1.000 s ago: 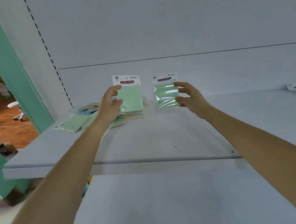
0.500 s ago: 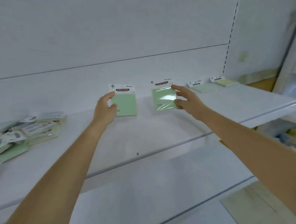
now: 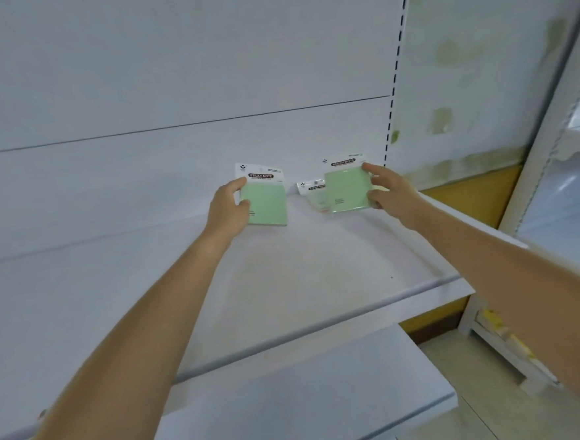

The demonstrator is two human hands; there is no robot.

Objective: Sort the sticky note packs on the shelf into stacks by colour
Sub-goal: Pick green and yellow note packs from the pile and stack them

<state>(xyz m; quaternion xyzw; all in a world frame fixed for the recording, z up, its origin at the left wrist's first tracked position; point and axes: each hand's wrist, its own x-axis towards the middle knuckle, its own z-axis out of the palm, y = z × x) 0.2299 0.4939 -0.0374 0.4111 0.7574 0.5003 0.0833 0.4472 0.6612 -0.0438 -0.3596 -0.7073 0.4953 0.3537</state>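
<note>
The left hand [image 3: 227, 207] grips a green sticky note pack, the left pack [image 3: 267, 202], by its left edge. The thumb is curled over the front near the white header and the fingers are hidden behind. The right hand [image 3: 387, 189] pinches another green one, the right pack [image 3: 347, 190], by its right edge, with the forefinger at the top corner and the thumb lower down.

Both packs are held upright above the shelf [image 3: 285, 271]. A third pack [image 3: 312, 192] lies flat on the shelf. The left pack is held to the left of it, apart from it. The right pack is held just in front of it, covering its right half, so only its header and a pale strip show. Whatever lies beyond it is hidden by the right hand. Small print on all three is too blurred to read.

Half a second ago a heap of packs showed far to the left of the lying pack; now only a blurred sliver remains at the picture's edge. Both hands have come closer to the lying pack, and the yellow pack then visible beside it no longer shows. The glare on the right pack has gone.
</note>
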